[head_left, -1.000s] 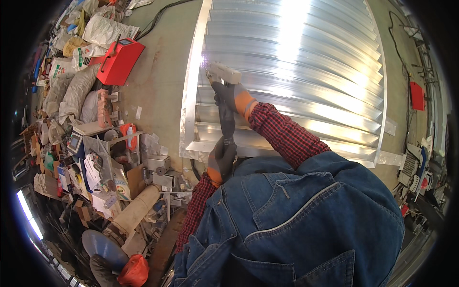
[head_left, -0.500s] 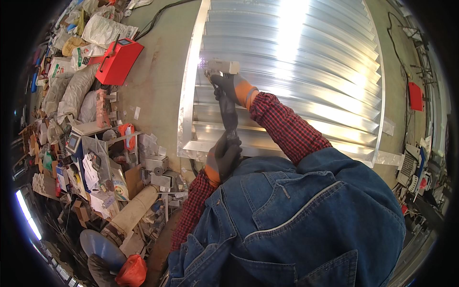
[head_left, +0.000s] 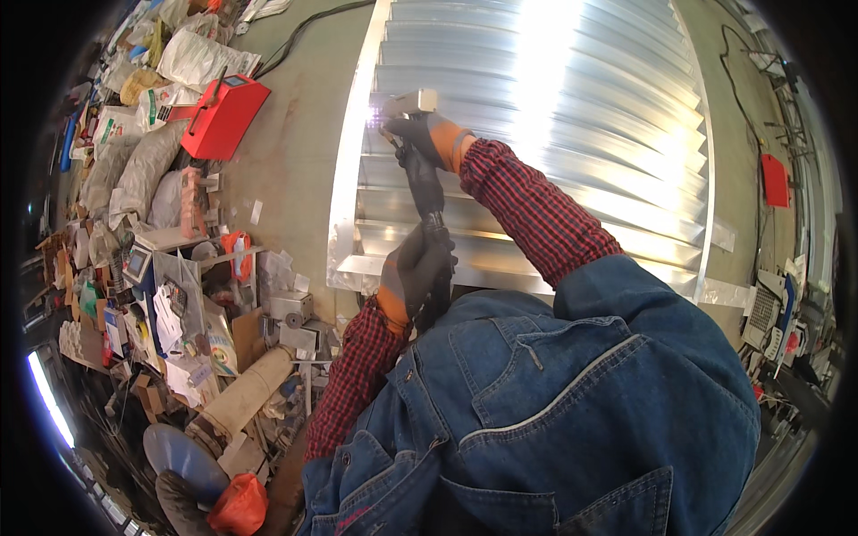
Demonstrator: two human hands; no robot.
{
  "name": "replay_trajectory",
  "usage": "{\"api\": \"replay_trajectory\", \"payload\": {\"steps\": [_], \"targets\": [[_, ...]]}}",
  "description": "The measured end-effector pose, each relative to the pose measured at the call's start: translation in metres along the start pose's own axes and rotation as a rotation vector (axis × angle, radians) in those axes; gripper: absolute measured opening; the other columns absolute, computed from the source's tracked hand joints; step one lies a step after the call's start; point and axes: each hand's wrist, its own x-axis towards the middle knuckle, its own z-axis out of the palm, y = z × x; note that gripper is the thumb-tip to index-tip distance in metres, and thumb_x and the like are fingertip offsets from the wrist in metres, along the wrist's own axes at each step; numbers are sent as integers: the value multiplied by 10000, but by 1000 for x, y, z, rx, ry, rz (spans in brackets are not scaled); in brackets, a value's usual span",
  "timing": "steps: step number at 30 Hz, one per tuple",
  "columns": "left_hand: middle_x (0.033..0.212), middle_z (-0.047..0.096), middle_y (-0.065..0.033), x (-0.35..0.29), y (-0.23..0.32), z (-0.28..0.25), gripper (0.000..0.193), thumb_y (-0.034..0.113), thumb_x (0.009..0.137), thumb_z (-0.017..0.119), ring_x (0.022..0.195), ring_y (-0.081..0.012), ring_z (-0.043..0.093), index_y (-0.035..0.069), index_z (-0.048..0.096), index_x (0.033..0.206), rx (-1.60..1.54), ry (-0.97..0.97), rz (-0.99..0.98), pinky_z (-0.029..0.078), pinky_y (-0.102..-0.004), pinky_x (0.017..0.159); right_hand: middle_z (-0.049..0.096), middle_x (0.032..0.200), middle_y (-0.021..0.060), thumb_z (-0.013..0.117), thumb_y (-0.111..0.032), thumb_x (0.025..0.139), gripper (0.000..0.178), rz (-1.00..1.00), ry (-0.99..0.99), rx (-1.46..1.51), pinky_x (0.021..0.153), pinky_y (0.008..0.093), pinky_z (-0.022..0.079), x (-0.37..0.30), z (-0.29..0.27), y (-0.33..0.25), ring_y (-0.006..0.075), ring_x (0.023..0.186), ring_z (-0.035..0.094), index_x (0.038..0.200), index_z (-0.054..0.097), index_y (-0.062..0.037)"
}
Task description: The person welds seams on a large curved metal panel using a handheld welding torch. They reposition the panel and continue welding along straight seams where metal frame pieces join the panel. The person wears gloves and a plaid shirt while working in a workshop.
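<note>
My right hand [head_left: 433, 141], in a dark grey and orange glove, is closed around a hand-held welding gun [head_left: 413, 103] with a pale block-shaped head. A small purple-white glow shows at the gun's tip, by the left rail of a silvery slatted metal panel [head_left: 536, 170]. From the gun a black sleeved cable [head_left: 427, 192] runs back towards my body. My left hand [head_left: 418, 268], gloved alike, is wrapped around that cable near the panel's near edge. The exact contact between tip and rail is blurred by glare.
A red box-shaped machine [head_left: 223, 116] stands left of the panel, beside piled plastic bags [head_left: 147, 170]. Nearer on the left is a cluttered bench [head_left: 179, 239] with cartons and a cardboard tube [head_left: 241, 393]. A red flat thing [head_left: 776, 180] and cables lie to the right.
My right hand and the welding gun have shifted slightly away from me and to the left. My left hand has moved a little up along the cable, and the glow remains at the tip.
</note>
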Motion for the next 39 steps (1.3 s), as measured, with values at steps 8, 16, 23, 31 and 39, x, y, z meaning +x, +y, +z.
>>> {"api": "replay_trajectory", "payload": {"steps": [8,16,23,31,39], "targets": [[1006,735,-78,-23,-47,3,408,278,1097,624,840,-126,700,-2,657,1393,-60,178,-109,562,-283,727,688,788,85,726,-301,1031,316,-122,181,303,609,375,569,-57,33,31,204,673,686,1108,672,1],[854,598,16,-46,-119,-4,396,299,1086,650,735,-75,544,15,668,1362,12,199,-117,468,-275,660,716,848,82,702,-321,1016,376,-25,191,104,663,345,565,-76,60,86,174,732,687,1149,685,30],[931,700,-26,-47,-126,-11,362,297,1068,654,799,-111,625,10,706,1283,9,275,-79,516,-312,703,740,888,97,728,-360,992,459,-53,229,150,672,352,572,-66,68,99,181,758,702,1207,698,45],[956,722,-33,-44,-125,-18,418,308,1063,665,819,-112,643,7,702,1350,18,290,-83,528,-306,716,741,891,96,733,-358,992,470,-32,202,179,669,353,575,-55,71,101,184,762,710,1224,695,49],[951,724,-32,-44,-125,-24,432,317,1064,665,811,-117,645,12,704,1368,42,301,-89,535,-311,718,741,879,96,733,-359,994,466,-2,220,136,664,355,574,-55,74,96,188,747,707,1221,697,46]]}}
